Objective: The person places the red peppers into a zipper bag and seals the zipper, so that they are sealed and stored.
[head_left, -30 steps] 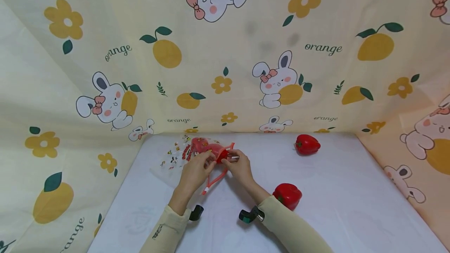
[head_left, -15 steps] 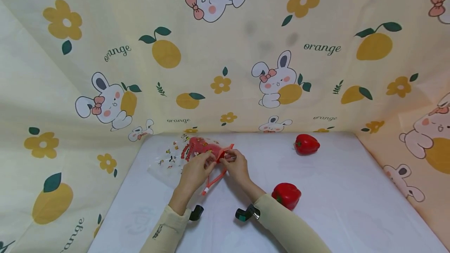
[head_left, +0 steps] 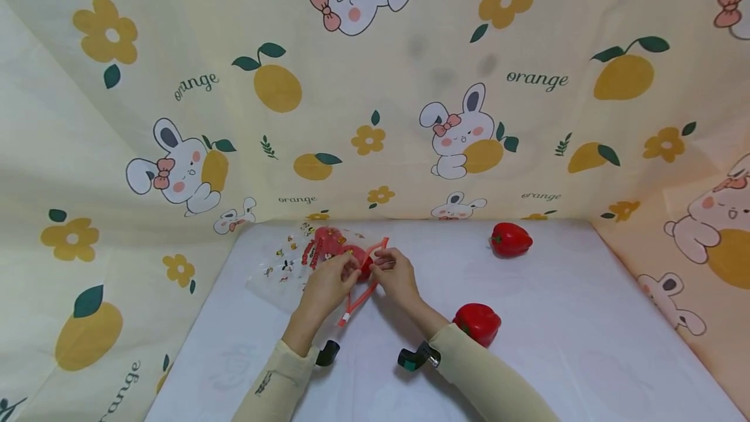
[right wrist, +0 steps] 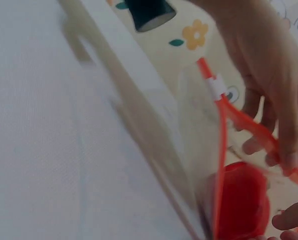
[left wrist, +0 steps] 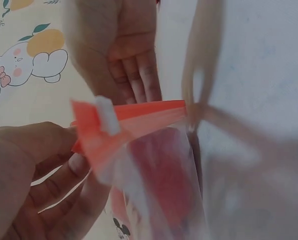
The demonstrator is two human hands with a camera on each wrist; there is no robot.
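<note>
Pinches the bag's (head_left: 271,280) rim (head_left: 364,296) with the left hand (head_left: 328,282) near the surface's (head_left: 562,344) far left corner, with the right hand's (head_left: 398,277) grip unclear, and may spill the pepper (right wrist: 242,200) inside by slipping.

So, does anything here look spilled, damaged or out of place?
No, nothing stands out: the orange-edged bag shows no visible tear, and the far red pepper and near red pepper look intact on the white table.
</note>
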